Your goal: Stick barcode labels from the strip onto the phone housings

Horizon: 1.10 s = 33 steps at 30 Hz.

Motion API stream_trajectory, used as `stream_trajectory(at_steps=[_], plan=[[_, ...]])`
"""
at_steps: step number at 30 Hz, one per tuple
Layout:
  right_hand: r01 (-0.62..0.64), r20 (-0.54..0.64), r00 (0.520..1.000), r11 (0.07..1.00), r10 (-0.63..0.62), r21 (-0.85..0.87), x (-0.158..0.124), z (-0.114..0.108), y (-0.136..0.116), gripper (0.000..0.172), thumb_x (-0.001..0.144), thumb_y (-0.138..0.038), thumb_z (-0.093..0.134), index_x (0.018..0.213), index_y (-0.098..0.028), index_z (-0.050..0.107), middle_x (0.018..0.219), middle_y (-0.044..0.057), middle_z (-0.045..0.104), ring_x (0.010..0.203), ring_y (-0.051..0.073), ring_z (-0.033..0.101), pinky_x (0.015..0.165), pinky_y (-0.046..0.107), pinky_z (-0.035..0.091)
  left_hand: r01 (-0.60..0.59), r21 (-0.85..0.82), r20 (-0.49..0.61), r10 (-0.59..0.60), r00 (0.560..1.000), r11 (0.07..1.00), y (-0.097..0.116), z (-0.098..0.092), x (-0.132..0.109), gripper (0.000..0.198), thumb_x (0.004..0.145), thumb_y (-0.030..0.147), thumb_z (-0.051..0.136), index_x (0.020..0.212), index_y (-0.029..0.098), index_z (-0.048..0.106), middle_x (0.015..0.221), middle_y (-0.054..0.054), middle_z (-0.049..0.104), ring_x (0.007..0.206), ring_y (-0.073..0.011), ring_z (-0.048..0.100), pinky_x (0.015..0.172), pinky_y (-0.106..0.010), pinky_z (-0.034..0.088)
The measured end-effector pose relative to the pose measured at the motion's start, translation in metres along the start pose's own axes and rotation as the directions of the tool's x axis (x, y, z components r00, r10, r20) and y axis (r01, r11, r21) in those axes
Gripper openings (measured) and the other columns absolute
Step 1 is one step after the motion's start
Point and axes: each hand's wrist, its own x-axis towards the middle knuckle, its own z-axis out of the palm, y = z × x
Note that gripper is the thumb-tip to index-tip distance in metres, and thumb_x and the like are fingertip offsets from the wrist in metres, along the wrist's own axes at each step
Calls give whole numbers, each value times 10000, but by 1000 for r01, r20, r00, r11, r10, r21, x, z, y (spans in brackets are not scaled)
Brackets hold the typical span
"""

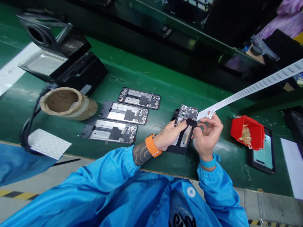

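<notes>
An open phone frame (pixel 187 115) with its circuit board showing is held in front of me over a black fixture (pixel 176 148) on the green bench. My left hand (pixel 169 135) grips the phone frame, fingers pressed on its middle. My right hand (pixel 208 134) is closed in a pinch at the end of a long white label strip (pixel 251 88) that runs up to the right, touching the frame's right edge near a small black piece.
Three more open phone frames (pixel 125 113) lie in a row to the left. A brown tape roll (pixel 67 103) and black machine (pixel 61 53) stand further left. A red bin (pixel 248 131) with small parts and a phone in a tray (pixel 262 157) sit right.
</notes>
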Motion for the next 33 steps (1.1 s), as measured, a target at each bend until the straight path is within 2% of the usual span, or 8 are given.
stream_trajectory(at_steps=[5,11,17,19,22,25,29,33], plan=[[212,123,974,960,-192,-184,0,-2,-8,138,884,-356,664,843,-232,621,1304,133,469,1034,267,624,860,497,607,-93,-14,-113,91,989,996,1,-3,1,517,778,578,759,1080,159,745,997,-71,771,994,-256,699,888,-363,544],[224,137,972,937,-193,-268,3,4,-11,110,914,-239,597,973,-228,689,1359,160,463,1051,264,617,874,499,615,-150,33,-51,151,987,988,0,0,-2,598,799,634,722,1155,154,731,1096,-81,763,1065,-275,689,958,-385,542],[223,153,970,941,-189,-255,4,1,-9,82,920,-233,598,940,-223,677,1353,160,492,1123,288,609,988,556,559,-255,208,-2,261,965,945,2,-1,-3,571,944,626,536,1256,180,708,1295,-58,702,1301,-263,563,1139,-346,416],[200,176,971,952,-162,-232,6,-2,-8,64,917,-244,611,929,-216,667,1351,159,507,1189,305,591,1047,579,516,-254,236,28,254,967,938,2,-3,-3,601,949,655,504,1261,183,708,1264,-62,712,1241,-261,597,1098,-346,448],[164,220,967,973,-126,-164,9,-8,-8,93,917,-247,623,989,-205,663,1370,158,513,1249,305,572,1104,579,465,-171,229,100,151,983,958,1,-6,-3,720,909,755,466,1260,174,705,1048,-81,751,932,-248,680,840,-359,554],[151,250,962,979,-114,-135,11,-10,-8,144,926,-229,601,1055,-209,662,1374,149,523,1267,298,560,1120,572,447,-128,231,141,96,985,965,-1,-9,-4,778,866,808,473,1262,177,695,919,-71,736,759,-215,656,707,-346,549],[216,250,954,957,-165,-194,10,-8,-5,164,938,-204,564,1079,-227,645,1403,139,507,1290,308,530,1105,596,436,-110,187,116,89,989,976,-1,-6,-5,754,851,791,529,1250,172,691,938,-72,748,754,-201,663,710,-325,565],[265,260,943,939,-206,-219,8,-7,-2,135,939,-206,570,1062,-220,624,1447,147,468,1321,318,498,1102,601,419,58,-16,4,-58,998,998,5,1,-5,604,973,642,465,1214,142,704,807,-72,746,647,-179,662,635,-291,568]])
